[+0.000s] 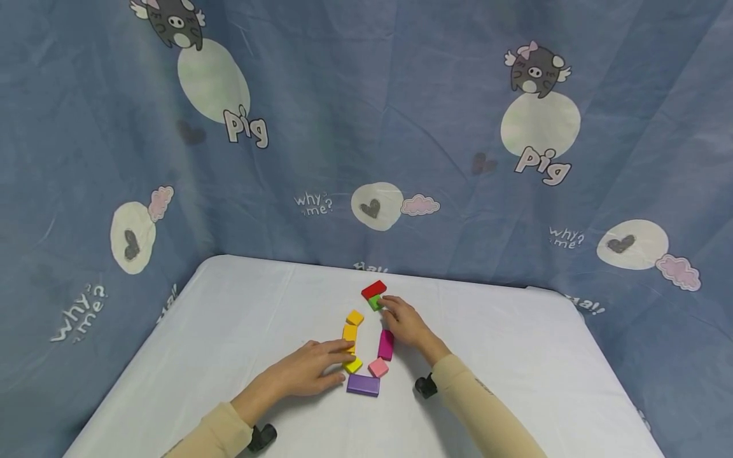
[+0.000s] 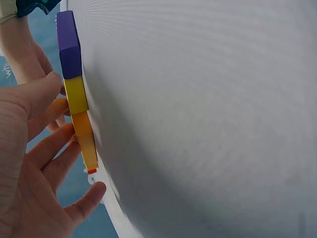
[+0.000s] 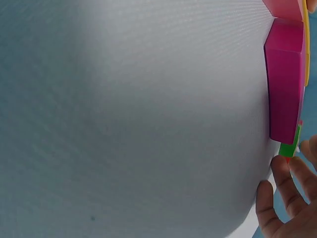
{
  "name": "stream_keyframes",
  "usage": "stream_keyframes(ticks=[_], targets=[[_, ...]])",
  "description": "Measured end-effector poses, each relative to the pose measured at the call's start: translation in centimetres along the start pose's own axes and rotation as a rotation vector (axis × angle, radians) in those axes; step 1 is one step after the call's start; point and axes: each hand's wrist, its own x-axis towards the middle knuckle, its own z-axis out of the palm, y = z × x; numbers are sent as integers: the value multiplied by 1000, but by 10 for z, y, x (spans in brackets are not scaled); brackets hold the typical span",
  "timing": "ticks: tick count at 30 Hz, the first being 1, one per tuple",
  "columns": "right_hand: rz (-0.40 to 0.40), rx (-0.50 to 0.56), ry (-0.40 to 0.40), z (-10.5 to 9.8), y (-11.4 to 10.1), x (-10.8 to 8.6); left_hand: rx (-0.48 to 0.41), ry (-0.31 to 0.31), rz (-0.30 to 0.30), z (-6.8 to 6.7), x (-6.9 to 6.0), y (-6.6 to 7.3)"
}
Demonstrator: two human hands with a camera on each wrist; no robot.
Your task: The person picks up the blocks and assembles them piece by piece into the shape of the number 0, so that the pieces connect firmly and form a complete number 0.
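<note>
My left hand (image 1: 306, 369) rests its fingers on the long orange block (image 1: 349, 332) and the yellow block (image 1: 353, 366). Its thumb lies close to the purple block (image 1: 363, 385). Farther back, fingertips of my right hand (image 1: 405, 321) touch the small green block (image 1: 375, 303), which adjoins the red block (image 1: 374, 289). Below that hand are a magenta block (image 1: 386, 345) and a pink block (image 1: 378, 367). A small orange block (image 1: 355, 317) tops the left row. In the left wrist view, fingers stretch along the purple block (image 2: 69, 47) and its neighbours.
All the blocks lie in a loose ring on a white-covered table (image 1: 487, 356). A blue cloth (image 1: 343, 146) printed with pigs and words hangs behind and at the sides. Black wrist devices (image 1: 426, 386) sit under both beige sleeves (image 1: 481, 401).
</note>
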Motion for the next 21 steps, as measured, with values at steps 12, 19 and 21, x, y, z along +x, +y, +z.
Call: stream_keyframes(ticks=[12,19,21], targets=[[31,-55,-20,0,3,0,2,1,-5,0,0,2],[27,-63,-7,-1,5,-5,-1,4,-2,0,1,2],[19,-62,-2,-2,5,-6,-3,-1,-6,0,1,2]])
